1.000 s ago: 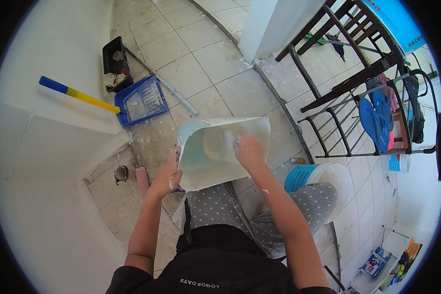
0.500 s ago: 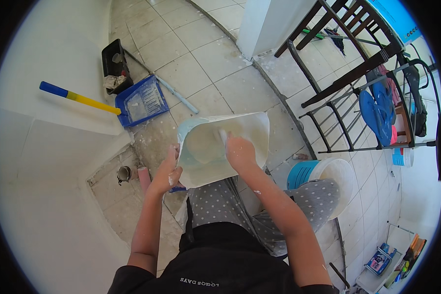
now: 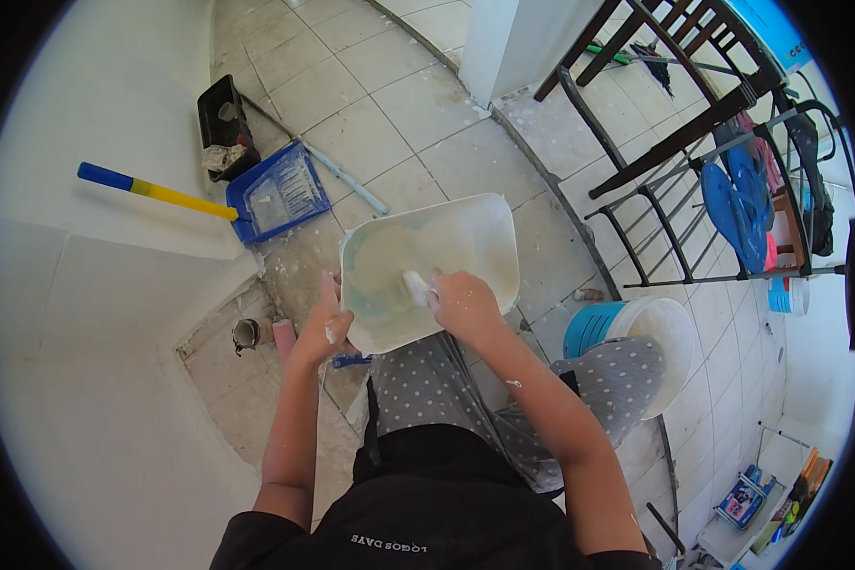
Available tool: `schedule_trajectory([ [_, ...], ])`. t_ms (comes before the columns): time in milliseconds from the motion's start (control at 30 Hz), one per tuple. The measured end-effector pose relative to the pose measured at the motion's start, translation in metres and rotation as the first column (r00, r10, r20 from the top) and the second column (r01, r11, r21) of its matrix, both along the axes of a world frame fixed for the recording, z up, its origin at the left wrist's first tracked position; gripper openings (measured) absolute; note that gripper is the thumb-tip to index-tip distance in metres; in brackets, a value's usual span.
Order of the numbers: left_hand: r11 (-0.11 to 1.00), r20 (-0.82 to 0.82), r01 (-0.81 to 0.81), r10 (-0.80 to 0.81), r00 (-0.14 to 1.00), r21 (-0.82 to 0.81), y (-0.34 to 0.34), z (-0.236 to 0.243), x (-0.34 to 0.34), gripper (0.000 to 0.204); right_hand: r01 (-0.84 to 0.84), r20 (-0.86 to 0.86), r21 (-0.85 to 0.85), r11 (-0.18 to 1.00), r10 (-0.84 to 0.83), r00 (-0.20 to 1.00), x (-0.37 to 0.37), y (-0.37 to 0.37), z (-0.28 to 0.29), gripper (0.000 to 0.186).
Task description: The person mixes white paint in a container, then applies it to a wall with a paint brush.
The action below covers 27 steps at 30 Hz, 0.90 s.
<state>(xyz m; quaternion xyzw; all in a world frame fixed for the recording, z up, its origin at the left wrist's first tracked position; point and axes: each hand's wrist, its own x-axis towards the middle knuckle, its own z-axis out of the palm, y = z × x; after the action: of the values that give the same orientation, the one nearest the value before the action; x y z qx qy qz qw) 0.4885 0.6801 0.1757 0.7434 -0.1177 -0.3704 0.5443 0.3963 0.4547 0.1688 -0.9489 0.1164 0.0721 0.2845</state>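
A pale, rectangular plastic container point(image 3: 475, 233) with cream-coated insides is held over my lap, its opening toward me. My left hand point(image 3: 325, 321) grips its left edge, with white smears on the skin. My right hand point(image 3: 464, 304) is closed on a white-coated tool point(image 3: 415, 285) inside the container, its exact kind unclear. Beside my right knee stands a white bucket point(image 3: 589, 331) with a blue band. A pink roller point(image 3: 284, 337) lies left of my left hand, near a small dirty can point(image 3: 248, 333).
A blue tray point(image 3: 280, 195) with a yellow-and-blue handle, a black tray point(image 3: 220, 123) and a pole point(image 3: 347, 179) lie ahead-left beside the wall. At right stand a dark chair point(image 3: 655, 152), a metal rack with blue flip-flops point(image 3: 731, 214), and a crate point(image 3: 750, 503) of supplies.
The container has moved upward in the picture and tipped, showing more of its inside. My right hand and its tool have shifted left and slightly down within it; my left hand still grips the edge.
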Motion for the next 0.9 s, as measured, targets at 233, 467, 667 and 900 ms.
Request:
schedule_trajectory([
  [233, 0.998, -0.04, 0.065, -0.065, 0.997, 0.0, -0.007, 0.003, 0.003, 0.076, 0.134, 0.02, 0.188, 0.973, -0.141, 0.99, 0.016, 0.046, -0.018, 0.02],
  [467, 0.998, 0.009, 0.059, -0.059, 0.998, 0.02, -0.013, 0.013, -0.007, 0.071, 0.272, -0.095, -0.183, 0.945, -0.293, 0.951, 0.006, 0.002, -0.039, 0.018],
  [667, 0.996, 0.151, 0.091, -0.089, 0.985, -0.005, -0.012, 0.002, -0.002, 0.061, 0.274, 0.051, -0.072, 0.959, -0.271, 0.961, 0.014, 0.001, 0.017, 0.019],
  [900, 0.986, 0.089, 0.166, -0.168, 0.982, 0.033, -0.019, 0.012, -0.002, 0.068, 0.299, 0.001, 0.038, 0.954, -0.299, 0.954, 0.039, 0.023, -0.002, 0.021],
])
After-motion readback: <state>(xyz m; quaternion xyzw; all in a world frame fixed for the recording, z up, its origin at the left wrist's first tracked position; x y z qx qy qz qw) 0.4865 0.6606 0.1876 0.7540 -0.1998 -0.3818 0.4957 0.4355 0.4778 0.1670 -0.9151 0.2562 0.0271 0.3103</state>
